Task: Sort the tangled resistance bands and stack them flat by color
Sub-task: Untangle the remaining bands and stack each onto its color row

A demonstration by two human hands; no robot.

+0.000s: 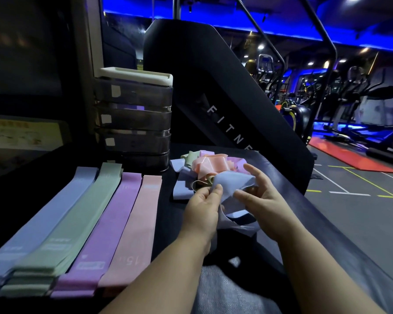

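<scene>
Table (pixel 315 227): dark surface. I read its near edge at the bottom of the head view and its far edge against a black machine panel (pixel 213 82).
Left grip (pixel 202 207): raised over the middle of the table, thumb and fingers pinching one end of a blue band (pixel 232 181).
Right grip (pixel 259 196): thumb pressed on the front of the same band, fingers curled behind it; grasping it.
Blue band: held between both grips just above the table, twisted. Its loose lower loop hangs down to the surface below the hands.
Tangled heap (pixel 211 165): pink, green, lilac and blue bands knotted together, lying toward the far edge, just beyond the hands. I cannot tell whether the held band is free of it.
Blue stack (pixel 43 223): flat, nearest the left edge, running from near edge toward far edge.
Green stack (pixel 77 218): flat, beside the blue, several layers showing at its near end.
Purple stack (pixel 109 223): flat, next rightward.
Pink stack (pixel 136 223): flat, rightmost of the four, just left of my left forearm.
Drawer unit (pixel 134 123): smoky tiers, white top, at the far edge behind the stacks.
</scene>
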